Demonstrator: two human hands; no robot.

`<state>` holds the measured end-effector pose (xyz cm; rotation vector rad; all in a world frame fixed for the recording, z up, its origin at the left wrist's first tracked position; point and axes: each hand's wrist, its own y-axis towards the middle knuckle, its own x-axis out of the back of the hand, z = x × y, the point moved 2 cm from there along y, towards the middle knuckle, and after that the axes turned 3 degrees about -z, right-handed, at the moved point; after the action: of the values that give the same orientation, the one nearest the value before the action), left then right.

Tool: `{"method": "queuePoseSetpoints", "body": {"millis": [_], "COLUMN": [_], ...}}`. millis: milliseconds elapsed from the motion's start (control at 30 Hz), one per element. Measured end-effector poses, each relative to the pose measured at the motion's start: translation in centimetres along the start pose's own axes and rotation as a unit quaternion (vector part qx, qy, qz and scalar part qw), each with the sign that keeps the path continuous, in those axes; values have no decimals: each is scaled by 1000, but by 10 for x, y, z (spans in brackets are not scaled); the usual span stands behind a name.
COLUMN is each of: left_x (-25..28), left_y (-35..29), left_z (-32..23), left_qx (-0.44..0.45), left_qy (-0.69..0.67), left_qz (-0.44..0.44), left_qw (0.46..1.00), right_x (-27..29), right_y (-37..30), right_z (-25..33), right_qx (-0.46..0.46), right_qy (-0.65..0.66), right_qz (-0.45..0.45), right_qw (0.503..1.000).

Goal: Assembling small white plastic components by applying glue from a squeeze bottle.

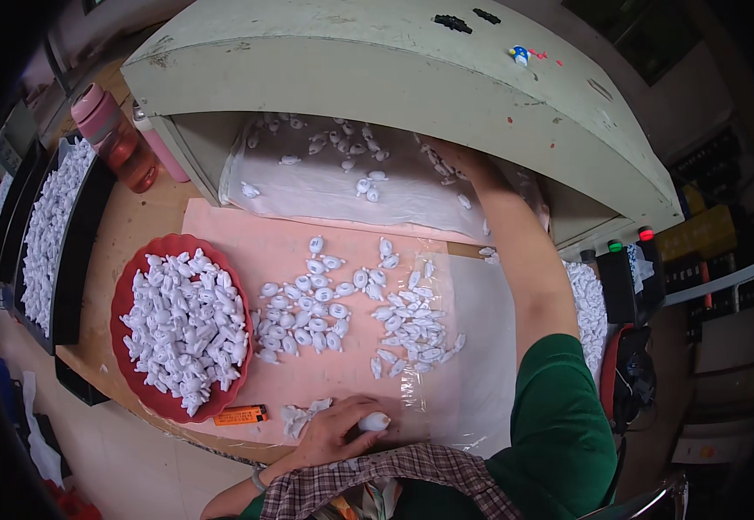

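Step in hand, by the look of it: pulling small white moulded plastic pieces out from under the grey-green machine hood & gathering them on the pink paper sheet on the wooden worktop.

Right hand is stretched far fwd under the hood, over the clear plastic film among scattered pieces; fingers partly hidden by the hood's edge, so can't tell if it grips any. Left hand lies low at the near edge of the sheet, fingers curled round one white piece, a couple more loose just beside it.

A loose batch of white pieces sits mid-sheet, approx. in rows. Round red plastic tray, heaped with same pieces, touches the sheet's left side. Black trays, also filled, stand further left.

Next move prob. calls for drawing the right hand back w/o catching the hood's lower lip – low clearance there.

Room: open strip of film right of the batch; left crowded by red tray; orange lighter near the front edge. Pink-capped bottle stands at hood's left corner, well apart from both hands.
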<state>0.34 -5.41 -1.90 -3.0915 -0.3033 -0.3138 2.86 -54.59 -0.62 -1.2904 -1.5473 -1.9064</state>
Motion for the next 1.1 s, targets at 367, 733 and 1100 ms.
{"method": "queuePoseSetpoints", "body": {"millis": [367,733,1100], "left_x": [-3,-4,-4], "left_y": [1,3,0], "left_z": [-7,-3,-7], "left_qx": [-26,-29,-48], "left_qy": [12,19,54], "left_qz": [0,2,-6], "left_qw": [1000,999,997], "right_x": [55,14,60], "right_y": [-59,-84,-119], "right_z": [-56,-52,-46], "right_qx": [-7,-104,-231], "right_qy": [19,-32,-121], "right_qz": [-59,-63,-18], "right_qw": [998,992,965]}}
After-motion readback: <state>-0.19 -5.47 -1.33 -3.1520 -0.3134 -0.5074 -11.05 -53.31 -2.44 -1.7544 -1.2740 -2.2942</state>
